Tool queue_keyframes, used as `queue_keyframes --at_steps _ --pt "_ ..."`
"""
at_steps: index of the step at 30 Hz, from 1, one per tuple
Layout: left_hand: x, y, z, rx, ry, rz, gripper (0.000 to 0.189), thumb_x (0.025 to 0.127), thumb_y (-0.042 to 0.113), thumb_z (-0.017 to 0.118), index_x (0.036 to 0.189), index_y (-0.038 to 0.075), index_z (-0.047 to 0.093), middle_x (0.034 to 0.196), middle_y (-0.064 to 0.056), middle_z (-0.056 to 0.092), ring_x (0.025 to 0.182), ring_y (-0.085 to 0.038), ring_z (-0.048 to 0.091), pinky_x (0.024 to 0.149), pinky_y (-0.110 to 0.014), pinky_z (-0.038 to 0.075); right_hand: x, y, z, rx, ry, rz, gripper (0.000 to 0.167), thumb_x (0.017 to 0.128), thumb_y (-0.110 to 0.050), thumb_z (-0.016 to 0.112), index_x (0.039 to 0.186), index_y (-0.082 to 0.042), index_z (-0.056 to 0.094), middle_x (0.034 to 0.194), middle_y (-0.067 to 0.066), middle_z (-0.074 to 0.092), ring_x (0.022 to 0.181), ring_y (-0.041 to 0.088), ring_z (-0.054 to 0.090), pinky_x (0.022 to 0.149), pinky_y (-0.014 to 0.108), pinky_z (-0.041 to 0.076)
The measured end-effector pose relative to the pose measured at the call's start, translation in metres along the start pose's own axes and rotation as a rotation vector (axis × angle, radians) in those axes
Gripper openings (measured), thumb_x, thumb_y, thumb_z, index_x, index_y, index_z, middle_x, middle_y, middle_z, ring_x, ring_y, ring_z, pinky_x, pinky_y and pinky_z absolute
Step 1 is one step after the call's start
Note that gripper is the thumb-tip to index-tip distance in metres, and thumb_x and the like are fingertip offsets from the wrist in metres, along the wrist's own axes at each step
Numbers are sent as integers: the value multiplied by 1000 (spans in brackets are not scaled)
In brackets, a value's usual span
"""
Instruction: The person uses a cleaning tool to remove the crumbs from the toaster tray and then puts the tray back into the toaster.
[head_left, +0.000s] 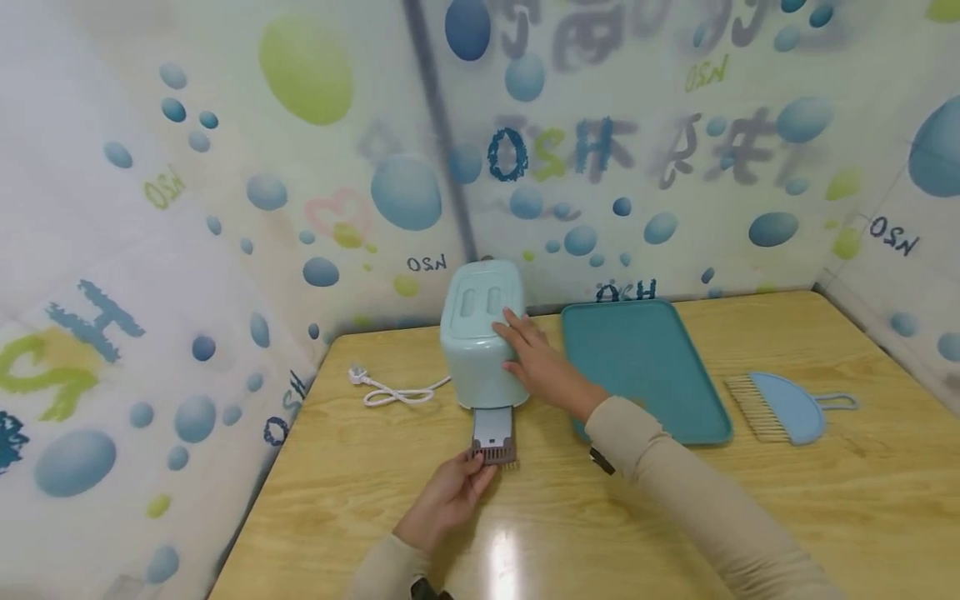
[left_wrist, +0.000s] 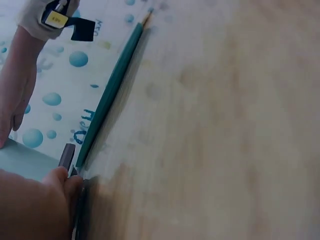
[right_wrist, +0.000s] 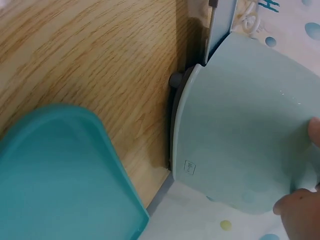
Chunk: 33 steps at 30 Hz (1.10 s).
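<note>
A pale mint toaster (head_left: 483,367) with two lidded slots stands on the table near the wall. From the bottom of its near end a metal crumb tray (head_left: 492,427) with a brown slotted handle sticks out. My left hand (head_left: 448,493) pinches that handle between thumb and fingers; in the left wrist view the handle (left_wrist: 67,156) rises past the thumb. My right hand (head_left: 546,367) rests on the toaster's right side and top edge, fingers extended. In the right wrist view only its fingertips (right_wrist: 300,205) show against the toaster's side (right_wrist: 235,130).
A white power cord (head_left: 397,393) with a plug lies left of the toaster. To its right is a teal tray (head_left: 637,358), under my right forearm at its near edge. Farther right lies a small blue brush (head_left: 787,408). A patterned wall covering (head_left: 510,225) closes off the back.
</note>
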<state>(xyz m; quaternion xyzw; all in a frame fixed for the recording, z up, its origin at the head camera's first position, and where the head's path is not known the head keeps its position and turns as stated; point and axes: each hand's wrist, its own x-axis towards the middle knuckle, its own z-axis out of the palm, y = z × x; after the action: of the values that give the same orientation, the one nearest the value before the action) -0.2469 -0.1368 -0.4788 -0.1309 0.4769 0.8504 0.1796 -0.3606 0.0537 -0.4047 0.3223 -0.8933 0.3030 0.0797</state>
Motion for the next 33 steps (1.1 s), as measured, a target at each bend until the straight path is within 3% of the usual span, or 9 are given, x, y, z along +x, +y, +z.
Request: queue_keyframes --at_steps 6,13,15,17,20,23,26,30,33 --pt "14 5 0 -120 55 23 43 102 -1 31 142 -14 21 92 -4 64 83 -5 69 93 -15 49 -1 2 3 -12 -11 -19 63 97 -20 57 151 -13 27 162 13 12 145 48 14 115 63 21" --pt "28 6 4 -175 41 34 50 102 1 33 147 -13 14 100 -6 64 91 -6 67 101 -17 43 -3 6 13 -18 38 -66 67 95 -24 60 150 -11 25 161 16 11 142 53 16 114 62 24" --pt "41 1 -4 -188 28 54 51 101 1 37 146 -13 17 105 -9 63 95 -8 67 101 -17 43 -3 7 16 -25 65 -98 67 94 -22 61 149 -10 25 159 18 12 141 54 17 114 60 26" --pt "65 -8 -24 -234 -11 61 49 100 1 43 143 -13 25 115 -15 61 104 -12 65 102 -18 44 -3 8 18 -31 94 -132 66 94 -19 63 148 -8 26 158 21 14 141 53 18 114 59 26" --pt "122 -33 -73 -348 -113 64 44 97 0 50 136 -13 37 126 -23 56 115 -21 62 101 -22 46 -3 9 20 -31 123 -156 66 92 -16 64 146 -6 27 156 23 15 142 50 19 115 58 26" --pt "177 -54 -116 -446 -147 55 41 95 -4 51 134 -11 40 135 -23 51 122 -23 57 102 -26 47 -4 7 21 -19 135 -148 67 91 -16 66 145 -7 28 157 21 16 143 47 19 116 58 25" --pt "207 -64 -137 -498 -124 66 40 93 -8 52 132 -7 43 132 -20 53 120 -22 58 103 -27 46 -3 4 22 7 148 -135 71 88 -20 70 144 -8 29 157 20 17 144 47 19 116 58 25" --pt "227 -62 -144 -525 -84 53 38 91 -9 54 127 -2 47 128 -16 55 120 -22 59 105 -26 43 0 2 26 11 176 -109 75 84 -27 73 143 -8 30 157 19 18 144 47 19 115 57 28" --pt "264 -66 -161 -535 -25 16 51 90 -12 52 136 -1 35 134 -16 48 123 -23 55 105 -28 44 2 3 28 -3 199 -84 75 84 -28 72 143 -9 31 157 16 19 144 45 20 114 55 30"
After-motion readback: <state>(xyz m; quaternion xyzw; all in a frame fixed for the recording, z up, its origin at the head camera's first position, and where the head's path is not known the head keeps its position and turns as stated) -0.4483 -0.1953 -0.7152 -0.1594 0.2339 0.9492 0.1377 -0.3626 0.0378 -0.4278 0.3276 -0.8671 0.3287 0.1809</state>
